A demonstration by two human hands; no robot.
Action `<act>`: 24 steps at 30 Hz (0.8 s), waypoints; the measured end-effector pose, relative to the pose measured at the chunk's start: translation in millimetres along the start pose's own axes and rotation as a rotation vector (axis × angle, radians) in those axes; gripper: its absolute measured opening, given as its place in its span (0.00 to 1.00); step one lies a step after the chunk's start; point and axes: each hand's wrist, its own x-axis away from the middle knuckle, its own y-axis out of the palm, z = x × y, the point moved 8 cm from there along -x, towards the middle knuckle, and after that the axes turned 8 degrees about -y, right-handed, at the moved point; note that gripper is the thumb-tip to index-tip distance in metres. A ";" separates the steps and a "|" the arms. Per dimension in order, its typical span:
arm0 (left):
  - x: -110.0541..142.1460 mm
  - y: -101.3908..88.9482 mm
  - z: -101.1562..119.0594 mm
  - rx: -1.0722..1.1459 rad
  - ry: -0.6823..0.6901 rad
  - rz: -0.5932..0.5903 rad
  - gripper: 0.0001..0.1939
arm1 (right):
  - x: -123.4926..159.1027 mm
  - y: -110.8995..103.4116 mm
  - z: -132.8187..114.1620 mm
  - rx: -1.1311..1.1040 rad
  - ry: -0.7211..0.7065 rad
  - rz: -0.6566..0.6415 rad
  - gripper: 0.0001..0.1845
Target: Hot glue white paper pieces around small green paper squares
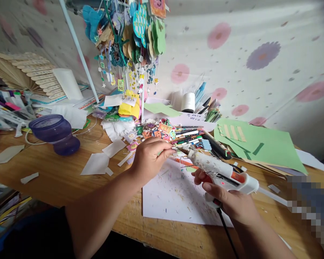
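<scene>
My right hand (pixel 221 192) is wrapped round the handle of a white hot glue gun (pixel 214 166), its red light lit and a glue stick (pixel 272 196) jutting from the back. The nozzle points left, close to the fingertips of my left hand (pixel 153 154). Thumb and forefinger of that hand are pinched together; a small pale piece seems to show at their tips, too small to name. Below both hands lies a white sheet of paper (pixel 175 198) with coloured specks on it. A dark cord (pixel 225 226) hangs from the gun's handle.
Behind my hands are a pile of small coloured cutouts (pixel 153 131) and several pens (pixel 189 133). A purple jar (pixel 56 133) stands on the left, near paper scraps (pixel 95 163). Green card (pixel 270 144) lies at the right. Paper ornaments (pixel 126 32) hang above the table.
</scene>
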 end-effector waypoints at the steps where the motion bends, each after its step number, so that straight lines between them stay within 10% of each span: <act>1: -0.1 -0.3 0.1 -0.006 0.002 0.000 0.05 | -0.5 0.1 -1.2 0.016 -0.006 -0.009 0.07; 24: -0.8 -0.4 -2.1 -0.019 -0.033 -0.003 0.06 | -2.4 -13.7 -5.1 0.273 0.015 0.106 0.11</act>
